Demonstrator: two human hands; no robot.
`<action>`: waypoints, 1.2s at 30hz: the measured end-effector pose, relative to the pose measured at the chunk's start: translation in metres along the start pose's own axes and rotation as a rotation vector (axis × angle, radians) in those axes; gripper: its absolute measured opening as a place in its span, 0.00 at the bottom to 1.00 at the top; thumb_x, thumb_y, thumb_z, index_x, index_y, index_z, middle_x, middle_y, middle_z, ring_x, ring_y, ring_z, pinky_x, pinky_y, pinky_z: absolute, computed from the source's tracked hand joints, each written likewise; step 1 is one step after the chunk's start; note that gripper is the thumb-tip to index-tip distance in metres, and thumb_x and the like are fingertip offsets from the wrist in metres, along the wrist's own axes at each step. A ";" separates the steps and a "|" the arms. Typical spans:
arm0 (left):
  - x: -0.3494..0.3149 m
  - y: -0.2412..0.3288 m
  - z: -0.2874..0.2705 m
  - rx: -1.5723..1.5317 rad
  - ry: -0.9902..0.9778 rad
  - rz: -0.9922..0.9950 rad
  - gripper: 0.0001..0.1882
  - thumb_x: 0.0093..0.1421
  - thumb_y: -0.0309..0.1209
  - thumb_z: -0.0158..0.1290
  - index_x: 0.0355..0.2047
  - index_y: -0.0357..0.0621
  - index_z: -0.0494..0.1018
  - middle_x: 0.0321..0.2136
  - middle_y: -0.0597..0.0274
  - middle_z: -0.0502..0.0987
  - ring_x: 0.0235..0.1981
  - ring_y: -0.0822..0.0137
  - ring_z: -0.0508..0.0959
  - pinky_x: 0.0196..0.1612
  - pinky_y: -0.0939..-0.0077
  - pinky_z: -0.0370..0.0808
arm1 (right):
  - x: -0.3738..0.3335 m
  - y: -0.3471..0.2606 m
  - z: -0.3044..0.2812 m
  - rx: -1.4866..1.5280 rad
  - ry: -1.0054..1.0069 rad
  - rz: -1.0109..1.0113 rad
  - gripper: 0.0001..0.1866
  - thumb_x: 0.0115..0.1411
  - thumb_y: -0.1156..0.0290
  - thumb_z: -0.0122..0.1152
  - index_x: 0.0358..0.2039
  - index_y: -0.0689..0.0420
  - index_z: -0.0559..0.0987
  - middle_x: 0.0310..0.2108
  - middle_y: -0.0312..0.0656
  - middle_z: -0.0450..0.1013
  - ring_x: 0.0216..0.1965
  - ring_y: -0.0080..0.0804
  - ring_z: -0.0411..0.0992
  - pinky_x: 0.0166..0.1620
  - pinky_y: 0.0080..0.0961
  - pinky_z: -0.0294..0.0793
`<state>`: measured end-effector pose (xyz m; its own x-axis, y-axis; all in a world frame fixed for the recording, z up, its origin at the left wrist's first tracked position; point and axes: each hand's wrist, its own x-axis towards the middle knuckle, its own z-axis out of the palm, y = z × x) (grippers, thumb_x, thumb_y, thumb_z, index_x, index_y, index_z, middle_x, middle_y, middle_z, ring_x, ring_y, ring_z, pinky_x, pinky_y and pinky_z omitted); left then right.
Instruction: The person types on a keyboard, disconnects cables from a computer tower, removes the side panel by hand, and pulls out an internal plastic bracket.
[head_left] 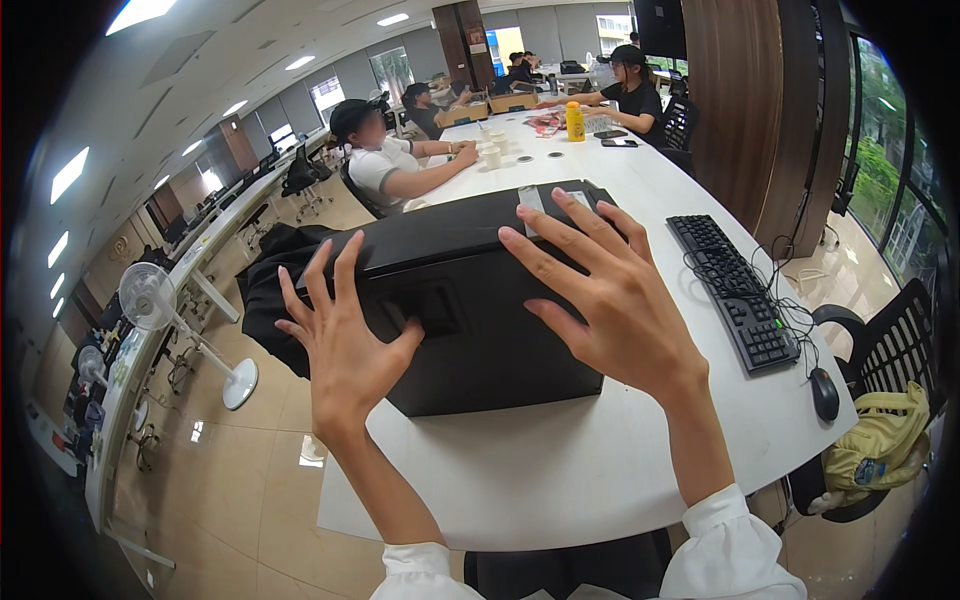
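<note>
A black box (510, 355) with a lid and a dark recessed grip in its near face stands on the white table (520, 470) in front of me. My left hand (350, 355) is at its left part, fingers spread near the lid's edge and the thumb by the recess. On the right side, my right hand (625, 315) has its fingers stretched over the lid's near edge, where pieces of clear tape (530, 198) show. Neither hand is wrapped round anything. A crumpled black cloth or bag (275, 290) hangs at the box's left end.
Right of the box lie a black keyboard (735, 290) with tangled cable and a mouse (823, 394). Farther off are a yellow bottle (574, 122), paper cups (492, 155) and phones (618, 143). People sit along the table. A chair with a yellow bag (880, 440) stands at right.
</note>
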<state>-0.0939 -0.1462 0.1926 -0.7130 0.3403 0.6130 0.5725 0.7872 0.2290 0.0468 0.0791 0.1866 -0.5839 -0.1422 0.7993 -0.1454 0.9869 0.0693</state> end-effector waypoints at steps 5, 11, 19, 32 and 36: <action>-0.004 0.007 0.003 0.076 0.029 -0.027 0.60 0.48 0.39 0.67 0.77 0.72 0.43 0.79 0.57 0.34 0.77 0.31 0.32 0.69 0.14 0.39 | 0.000 -0.003 -0.005 -0.035 -0.061 0.018 0.35 0.58 0.64 0.74 0.67 0.38 0.76 0.69 0.39 0.69 0.72 0.48 0.62 0.75 0.53 0.52; -0.010 0.011 0.002 0.112 -0.005 -0.042 0.58 0.51 0.38 0.66 0.77 0.73 0.43 0.80 0.59 0.32 0.77 0.31 0.34 0.69 0.15 0.45 | 0.001 -0.006 -0.010 0.045 -0.026 0.033 0.28 0.58 0.66 0.73 0.60 0.42 0.80 0.67 0.40 0.69 0.70 0.47 0.64 0.74 0.54 0.53; -0.012 0.020 -0.004 0.059 0.011 -0.044 0.53 0.50 0.34 0.66 0.74 0.70 0.53 0.78 0.62 0.44 0.77 0.33 0.41 0.72 0.24 0.52 | 0.000 -0.003 -0.016 0.145 -0.018 0.027 0.20 0.58 0.69 0.73 0.52 0.49 0.83 0.65 0.40 0.68 0.66 0.44 0.67 0.70 0.51 0.59; -0.055 0.006 -0.011 0.039 0.234 0.128 0.54 0.43 0.34 0.73 0.70 0.59 0.59 0.73 0.55 0.52 0.73 0.40 0.49 0.75 0.44 0.53 | -0.005 -0.003 -0.033 0.155 -0.041 0.017 0.23 0.51 0.62 0.80 0.49 0.42 0.87 0.59 0.38 0.78 0.68 0.46 0.67 0.74 0.57 0.58; -0.072 -0.017 0.004 -0.226 0.554 0.156 0.72 0.37 0.41 0.83 0.74 0.43 0.45 0.75 0.49 0.29 0.75 0.40 0.43 0.74 0.40 0.49 | -0.009 -0.012 -0.051 0.181 -0.058 -0.081 0.17 0.48 0.62 0.81 0.41 0.46 0.89 0.44 0.35 0.84 0.56 0.37 0.78 0.69 0.54 0.66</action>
<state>-0.0536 -0.1822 0.1417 -0.3329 0.0772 0.9398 0.7677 0.6009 0.2226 0.0942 0.0719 0.2087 -0.6085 -0.2298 0.7596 -0.3316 0.9432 0.0197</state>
